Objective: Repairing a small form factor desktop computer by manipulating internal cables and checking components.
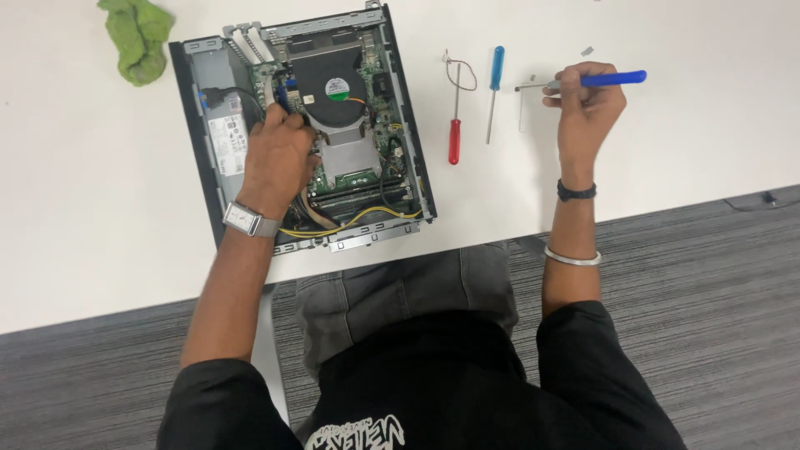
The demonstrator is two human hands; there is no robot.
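Observation:
An open small desktop computer case point(193, 125) lies on the white table point(83, 208), its black fan point(333, 83), heatsink and green board exposed. My left hand point(279, 158), with a wristwatch, reaches into the case beside the fan, its fingertips down among the cables and a blue part; what they grip is hidden. My right hand point(585, 104) hovers over the table to the right, shut on a blue-handled screwdriver point(612, 79) held level, shaft pointing left.
A red-handled screwdriver point(455, 137) and a second blue-handled screwdriver point(495, 79) lie between the case and my right hand, next to a small wire loop point(461, 73). A green cloth point(137, 37) sits at the table's back left. Grey carpet lies below the table edge.

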